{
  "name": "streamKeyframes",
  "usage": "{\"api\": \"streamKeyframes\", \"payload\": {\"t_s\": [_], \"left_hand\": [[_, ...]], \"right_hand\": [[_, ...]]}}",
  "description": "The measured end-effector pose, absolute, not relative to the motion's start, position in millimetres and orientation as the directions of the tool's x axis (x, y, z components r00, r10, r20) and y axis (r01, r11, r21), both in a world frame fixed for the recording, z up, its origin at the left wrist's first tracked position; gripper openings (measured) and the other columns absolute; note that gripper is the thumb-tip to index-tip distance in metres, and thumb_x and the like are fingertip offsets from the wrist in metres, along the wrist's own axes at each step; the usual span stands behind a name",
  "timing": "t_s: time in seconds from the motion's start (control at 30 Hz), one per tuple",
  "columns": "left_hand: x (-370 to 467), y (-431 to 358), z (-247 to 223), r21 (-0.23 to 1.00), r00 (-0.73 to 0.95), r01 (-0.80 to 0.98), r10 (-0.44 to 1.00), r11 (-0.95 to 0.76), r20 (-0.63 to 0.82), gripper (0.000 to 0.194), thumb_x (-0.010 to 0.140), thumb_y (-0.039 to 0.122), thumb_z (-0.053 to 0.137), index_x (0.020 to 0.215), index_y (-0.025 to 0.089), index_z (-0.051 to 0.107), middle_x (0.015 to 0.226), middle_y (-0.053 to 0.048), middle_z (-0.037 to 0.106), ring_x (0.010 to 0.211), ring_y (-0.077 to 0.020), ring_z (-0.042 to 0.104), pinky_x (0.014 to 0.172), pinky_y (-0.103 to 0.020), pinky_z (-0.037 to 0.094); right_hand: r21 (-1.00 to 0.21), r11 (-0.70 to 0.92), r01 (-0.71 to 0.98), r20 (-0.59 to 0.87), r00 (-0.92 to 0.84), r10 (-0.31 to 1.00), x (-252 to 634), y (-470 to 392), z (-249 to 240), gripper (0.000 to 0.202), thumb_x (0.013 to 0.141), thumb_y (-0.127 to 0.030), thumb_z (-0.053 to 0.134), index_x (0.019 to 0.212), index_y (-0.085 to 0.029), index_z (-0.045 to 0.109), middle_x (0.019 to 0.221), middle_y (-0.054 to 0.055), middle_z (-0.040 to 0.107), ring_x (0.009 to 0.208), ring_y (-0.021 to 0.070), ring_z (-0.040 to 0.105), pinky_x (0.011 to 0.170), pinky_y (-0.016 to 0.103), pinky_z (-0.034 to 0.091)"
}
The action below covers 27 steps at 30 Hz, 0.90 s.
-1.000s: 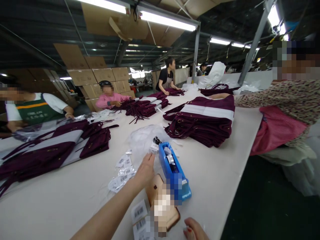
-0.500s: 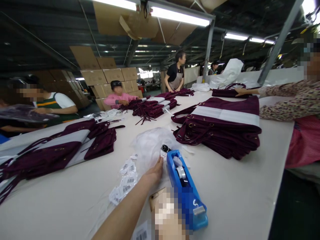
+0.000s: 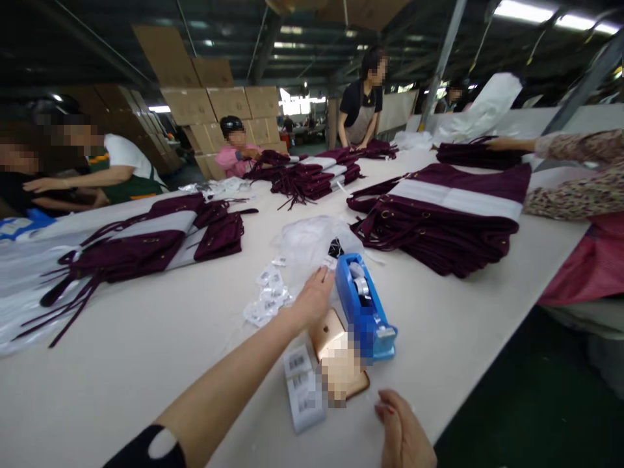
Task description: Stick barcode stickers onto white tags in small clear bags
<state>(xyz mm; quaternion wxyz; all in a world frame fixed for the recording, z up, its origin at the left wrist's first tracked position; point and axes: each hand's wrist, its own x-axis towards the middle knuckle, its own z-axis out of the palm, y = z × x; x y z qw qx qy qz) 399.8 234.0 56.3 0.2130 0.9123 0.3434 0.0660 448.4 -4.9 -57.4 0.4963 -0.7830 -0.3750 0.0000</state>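
My left hand (image 3: 314, 300) reaches forward with its fingers stretched out, fingertips at a white hang tag (image 3: 330, 262) beside black looped strings (image 3: 335, 247). Behind these lies a crumpled clear plastic bag (image 3: 305, 237). Close to that hand's right side stands a blue tape dispenser (image 3: 347, 286) with a tape roll in it. Below the hand lies a gold phone (image 3: 327, 330), partly blurred out. At the bottom, my right hand (image 3: 404, 432) is curled, thumb against fingers; whatever it may hold is hidden. Barcode labels on a strip (image 3: 305, 393) lie left of the phone.
Loose barcode tags (image 3: 268, 296) are scattered to the left. Stacks of maroon bags lie at right (image 3: 439, 227), at left (image 3: 141, 244) and farther back (image 3: 312, 175). Several co-workers stand around the table (image 3: 195, 383); a patterned sleeve (image 3: 580, 175) reaches in from the right.
My right hand has come into view at the bottom. The view has shifted, showing more of the phone and the label strip. My left hand stays by the tag, its fingertips now over it.
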Motion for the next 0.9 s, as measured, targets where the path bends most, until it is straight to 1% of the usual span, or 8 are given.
{"api": "streamKeyframes", "payload": {"t_s": [0.07, 0.17, 0.23, 0.33, 0.43, 0.5, 0.7, 0.9], "left_hand": [[371.2, 201.3, 66.3, 0.478, 0.767, 0.555, 0.642, -0.680, 0.022, 0.055, 0.071, 0.000, 0.038, 0.124, 0.010, 0.046, 0.137, -0.013, 0.040, 0.130, -0.0221, 0.029, 0.109, -0.037, 0.023], [317.5, 145.3, 75.3, 0.645, 0.711, 0.495, 0.698, -0.582, 0.085, 0.035, 0.073, 0.009, 0.038, 0.099, 0.014, 0.062, 0.103, -0.010, 0.062, 0.100, -0.0208, 0.054, 0.091, -0.035, 0.041], [282.8, 109.2, 76.7, 0.781, 0.669, 0.498, 0.740, -0.377, -0.070, 0.026, 0.075, 0.018, 0.041, 0.085, 0.015, 0.065, 0.085, -0.006, 0.064, 0.082, -0.0183, 0.058, 0.078, -0.031, 0.045], [242.7, 66.3, 76.6, 0.871, 0.596, 0.491, 0.725, 0.011, -0.345, 0.022, 0.071, 0.026, 0.047, 0.077, 0.014, 0.065, 0.074, -0.004, 0.064, 0.072, -0.0163, 0.056, 0.068, -0.028, 0.043], [217.0, 38.4, 80.0, 0.862, 0.550, 0.373, 0.666, 0.344, -0.504, 0.024, 0.065, 0.033, 0.055, 0.071, 0.012, 0.063, 0.067, -0.004, 0.064, 0.062, -0.0135, 0.053, 0.061, -0.026, 0.040], [204.6, 25.6, 83.7, 0.848, 0.564, 0.271, 0.639, 0.455, -0.523, 0.026, 0.063, 0.036, 0.060, 0.068, 0.011, 0.061, 0.063, -0.004, 0.063, 0.057, -0.0119, 0.051, 0.059, -0.025, 0.040], [174.2, -2.3, 84.3, 0.775, 0.603, 0.055, 0.598, 0.629, -0.528, 0.040, 0.071, 0.048, 0.059, 0.063, 0.010, 0.059, 0.052, -0.002, 0.057, 0.046, -0.0075, 0.048, 0.049, -0.019, 0.035], [150.2, -17.7, 77.5, 0.709, 0.620, -0.113, 0.607, 0.696, -0.497, 0.044, 0.071, 0.053, 0.058, 0.060, 0.010, 0.057, 0.048, -0.002, 0.052, 0.038, -0.0062, 0.044, 0.037, -0.016, 0.030]], "right_hand": [[-0.774, -0.187, 0.605, 0.388, 0.687, 0.614, 450.7, -6.4, -57.6, 0.042, 0.092, -0.044, 0.031, 0.095, -0.015, 0.061, 0.082, 0.008, 0.067, 0.071, 0.0194, 0.065, 0.061, 0.027, 0.049], [-0.756, -0.087, 0.649, 0.450, 0.612, 0.651, 454.4, -10.3, -48.7, 0.041, 0.092, -0.044, 0.030, 0.095, -0.015, 0.059, 0.079, 0.007, 0.065, 0.069, 0.0176, 0.063, 0.061, 0.027, 0.049], [-0.723, 0.065, 0.688, 0.537, 0.501, 0.678, 451.8, -14.8, -34.7, 0.040, 0.092, -0.047, 0.031, 0.095, -0.016, 0.057, 0.074, 0.005, 0.063, 0.067, 0.0170, 0.061, 0.060, 0.028, 0.049], [-0.684, 0.315, 0.658, 0.623, 0.303, 0.721, 433.5, -24.0, -7.4, 0.044, 0.091, -0.053, 0.028, 0.097, -0.018, 0.054, 0.074, 0.004, 0.059, 0.067, 0.0176, 0.058, 0.059, 0.030, 0.048], [-0.632, 0.486, 0.603, 0.692, 0.157, 0.705, 403.4, -32.8, 16.5, 0.048, 0.089, -0.058, 0.026, 0.097, -0.018, 0.052, 0.073, 0.005, 0.055, 0.065, 0.0176, 0.054, 0.055, 0.031, 0.045], [-0.557, 0.562, 0.612, 0.751, 0.081, 0.655, 383.9, -37.0, 27.2, 0.047, 0.089, -0.057, 0.029, 0.097, -0.016, 0.051, 0.072, 0.005, 0.054, 0.062, 0.0173, 0.052, 0.054, 0.031, 0.042], [-0.325, 0.670, 0.667, 0.800, -0.184, 0.571, 349.0, -43.9, 41.6, 0.040, 0.093, -0.045, 0.031, 0.102, -0.010, 0.048, 0.069, 0.009, 0.058, 0.063, 0.0177, 0.054, 0.055, 0.031, 0.043], [-0.255, 0.725, 0.640, 0.783, -0.303, 0.543, 324.7, -42.9, 48.2, 0.037, 0.093, -0.042, 0.035, 0.100, -0.009, 0.049, 0.066, 0.010, 0.060, 0.064, 0.0181, 0.056, 0.056, 0.031, 0.045]]}}
